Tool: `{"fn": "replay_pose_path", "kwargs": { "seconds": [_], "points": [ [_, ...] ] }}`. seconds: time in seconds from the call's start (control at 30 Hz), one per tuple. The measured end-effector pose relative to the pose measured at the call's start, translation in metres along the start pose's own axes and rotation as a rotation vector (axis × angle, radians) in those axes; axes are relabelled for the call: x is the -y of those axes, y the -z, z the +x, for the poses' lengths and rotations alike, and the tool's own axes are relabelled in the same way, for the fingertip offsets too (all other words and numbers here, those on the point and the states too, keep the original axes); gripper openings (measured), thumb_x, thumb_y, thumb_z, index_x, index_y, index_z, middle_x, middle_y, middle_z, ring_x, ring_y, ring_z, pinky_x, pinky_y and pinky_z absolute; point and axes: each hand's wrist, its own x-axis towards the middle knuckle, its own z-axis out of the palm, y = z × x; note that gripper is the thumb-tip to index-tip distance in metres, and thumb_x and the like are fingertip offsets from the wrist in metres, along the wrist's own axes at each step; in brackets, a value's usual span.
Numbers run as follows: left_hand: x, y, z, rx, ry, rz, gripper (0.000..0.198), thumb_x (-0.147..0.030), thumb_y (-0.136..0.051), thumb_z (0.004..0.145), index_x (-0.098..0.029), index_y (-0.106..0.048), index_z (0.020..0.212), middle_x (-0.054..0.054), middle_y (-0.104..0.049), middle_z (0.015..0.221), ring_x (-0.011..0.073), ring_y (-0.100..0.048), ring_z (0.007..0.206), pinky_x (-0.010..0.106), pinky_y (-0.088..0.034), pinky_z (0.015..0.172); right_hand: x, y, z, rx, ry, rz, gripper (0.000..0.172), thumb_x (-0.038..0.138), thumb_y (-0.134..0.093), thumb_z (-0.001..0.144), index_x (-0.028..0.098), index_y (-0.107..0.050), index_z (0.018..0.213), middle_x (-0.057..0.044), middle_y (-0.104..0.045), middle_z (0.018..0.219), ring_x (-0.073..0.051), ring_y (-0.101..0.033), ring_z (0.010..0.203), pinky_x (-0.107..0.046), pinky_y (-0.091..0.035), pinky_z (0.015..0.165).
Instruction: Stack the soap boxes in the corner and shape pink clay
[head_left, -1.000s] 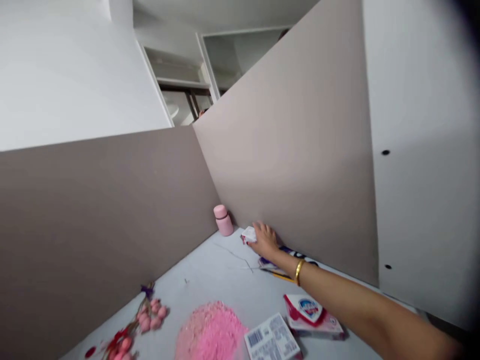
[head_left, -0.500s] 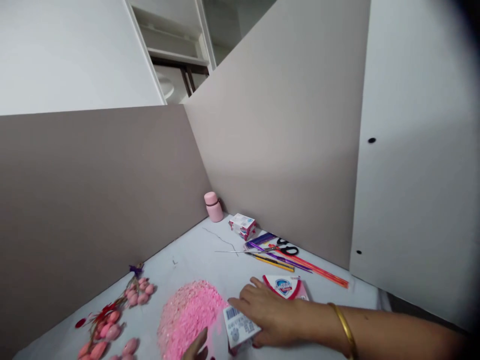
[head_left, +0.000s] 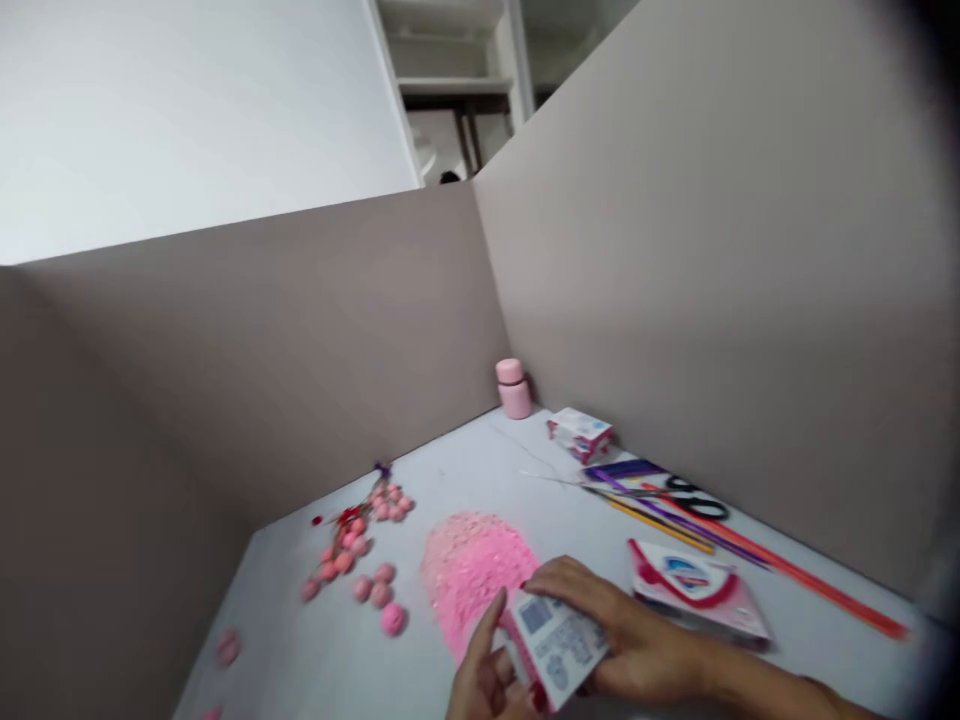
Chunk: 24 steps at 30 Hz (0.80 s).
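Both hands hold a small soap box (head_left: 559,643) with a barcode, low in the view. My right hand (head_left: 637,640) wraps over its top and right side. My left hand (head_left: 486,680) grips its left end, thumb raised. The box sits just in front of a heap of pink shavings (head_left: 472,570) on the white table (head_left: 450,470). A second, opened soap box (head_left: 697,585) lies to the right of my right hand.
Pink buds on a red stem (head_left: 360,550) lie scattered to the left. At the back stand a pink bottle (head_left: 513,388) and another soap box (head_left: 581,433). Coloured sticks (head_left: 675,510) and scissors (head_left: 697,497) lie along the right partition (head_left: 712,300).
My right hand drew back from the far soap box to the near barcode box and lifted it. My left hand came up to grip it. The view swung left.
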Motion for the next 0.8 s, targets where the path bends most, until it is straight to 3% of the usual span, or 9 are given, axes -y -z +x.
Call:
{"fn": "replay_pose_path", "kwargs": {
  "seconds": [0.1,0.2,0.3,0.37,0.47,0.53,0.6,0.7,0.8],
  "points": [
    [0.000,0.002,-0.005,0.002,-0.024,0.158,0.116,-0.041,-0.074,0.054,0.001,-0.003,0.135,0.024,-0.067,0.102,0.0292,-0.066,0.087,0.036,-0.049,0.076,-0.013,-0.007,-0.007,0.032,-0.100,-0.014,0.064,0.020,-0.066,0.071,0.032,-0.042,0.130,-0.008,-0.048,0.129,-0.027,-0.045,0.120,-0.039,-0.041,0.097],
    [0.009,-0.001,-0.006,-0.125,-0.024,0.699,0.086,-0.027,-0.060,0.066,-0.005,-0.017,0.138,0.020,-0.067,0.101,0.0317,-0.064,0.089,0.039,-0.049,0.075,-0.039,-0.010,-0.023,0.121,-0.091,-0.131,0.063,0.023,-0.058,0.078,0.035,-0.034,0.136,-0.008,-0.043,0.136,-0.030,-0.038,0.125,-0.047,-0.037,0.101],
    [0.014,-0.013,-0.008,-0.222,-0.030,1.107,0.074,-0.013,-0.046,0.068,-0.002,-0.021,0.137,0.024,-0.061,0.113,0.0382,-0.058,0.102,0.048,-0.044,0.085,-0.065,-0.013,-0.040,0.123,-0.042,-0.225,0.065,0.023,-0.054,0.079,0.033,-0.029,0.138,-0.007,-0.038,0.140,-0.033,-0.031,0.129,-0.052,-0.032,0.103],
    [0.012,-0.023,-0.010,-0.240,0.020,1.215,0.070,-0.011,-0.039,0.071,0.002,-0.020,0.137,0.029,-0.057,0.118,0.0435,-0.056,0.103,0.057,-0.041,0.086,-0.076,-0.015,-0.048,0.114,-0.053,-0.256,0.065,0.024,-0.053,0.079,0.032,-0.030,0.139,-0.007,-0.037,0.141,-0.034,-0.029,0.130,-0.053,-0.030,0.104],
    [0.003,-0.032,-0.012,-0.240,0.046,1.259,0.062,-0.017,-0.033,0.078,0.001,-0.024,0.136,0.031,-0.059,0.113,0.0467,-0.057,0.099,0.060,-0.041,0.080,-0.081,-0.017,-0.052,0.108,-0.072,-0.227,0.065,0.026,-0.055,0.078,0.030,-0.032,0.138,-0.008,-0.038,0.140,-0.036,-0.030,0.129,-0.054,-0.029,0.105],
    [-0.003,-0.033,-0.012,-0.270,0.030,1.245,0.053,-0.019,-0.034,0.078,-0.002,-0.038,0.129,0.029,-0.064,0.103,0.0442,-0.060,0.093,0.055,-0.044,0.074,-0.077,-0.018,-0.051,0.096,-0.082,-0.188,0.066,0.026,-0.058,0.076,0.031,-0.033,0.137,-0.008,-0.040,0.139,-0.037,-0.031,0.128,-0.054,-0.029,0.104],
    [-0.006,-0.030,-0.013,-0.316,-0.071,1.158,0.037,-0.022,-0.033,0.081,-0.008,-0.051,0.110,0.024,-0.068,0.086,0.0354,-0.065,0.078,0.044,-0.047,0.067,-0.066,-0.018,-0.046,0.094,-0.111,-0.141,0.067,0.026,-0.060,0.075,0.032,-0.034,0.136,-0.008,-0.040,0.138,-0.036,-0.032,0.128,-0.053,-0.031,0.103],
    [-0.004,-0.026,-0.014,-0.335,-0.221,0.684,0.033,-0.041,-0.031,0.086,-0.016,-0.046,0.100,0.007,-0.063,0.065,0.0158,-0.056,0.048,0.027,-0.043,0.047,-0.037,-0.017,-0.033,0.069,-0.167,-0.003,0.063,0.025,-0.062,0.075,0.032,-0.038,0.132,-0.011,-0.042,0.134,-0.032,-0.038,0.125,-0.047,-0.036,0.101],
    [0.003,-0.026,-0.011,-0.291,-0.149,0.190,0.041,-0.052,-0.048,0.078,-0.022,-0.040,0.105,-0.005,-0.059,0.054,0.0060,-0.043,0.033,0.017,-0.031,0.035,-0.009,-0.016,-0.018,-0.019,-0.180,0.181,0.068,0.020,-0.068,0.067,0.029,-0.037,0.127,-0.008,-0.046,0.126,-0.026,-0.046,0.116,-0.039,-0.039,0.098]
  ]
}}
